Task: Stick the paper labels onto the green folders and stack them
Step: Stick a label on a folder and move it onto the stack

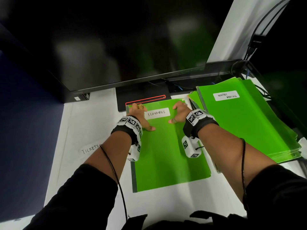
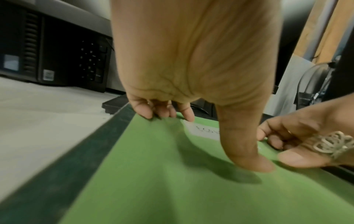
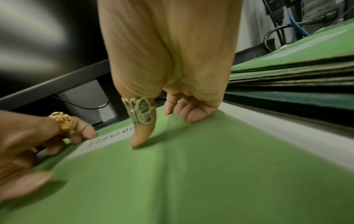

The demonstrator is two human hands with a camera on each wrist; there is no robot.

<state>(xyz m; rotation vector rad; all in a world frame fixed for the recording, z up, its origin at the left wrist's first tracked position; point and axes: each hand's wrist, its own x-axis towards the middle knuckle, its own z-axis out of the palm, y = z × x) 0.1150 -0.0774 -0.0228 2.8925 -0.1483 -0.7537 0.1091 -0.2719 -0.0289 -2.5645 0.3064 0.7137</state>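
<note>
A green folder (image 1: 166, 155) lies flat on the white table (image 1: 93, 123) in front of me, with a white label reading "ECONOMICS" (image 1: 157, 113) stuck near its far end. My left hand (image 1: 141, 117) rests on the folder just left of the label, bent fingertips near the far left corner and thumb pressed down. On the other side of the label my right hand (image 1: 174, 113) does the same. Neither hand grips anything. In the wrist views the label (image 2: 205, 130) (image 3: 107, 141) lies between the two thumbs. A loose label reading "TICKETS" (image 1: 90, 148) lies on the table at left.
A stack of green folders (image 1: 245, 123), the top one labelled "MONTHLY MEETING" (image 1: 226, 95), lies at the right, close to my right wrist. A large dark monitor (image 1: 116, 47) overhangs the back; its black base (image 1: 142, 95) touches the folder's far edge. Cables (image 1: 255, 39) hang at back right.
</note>
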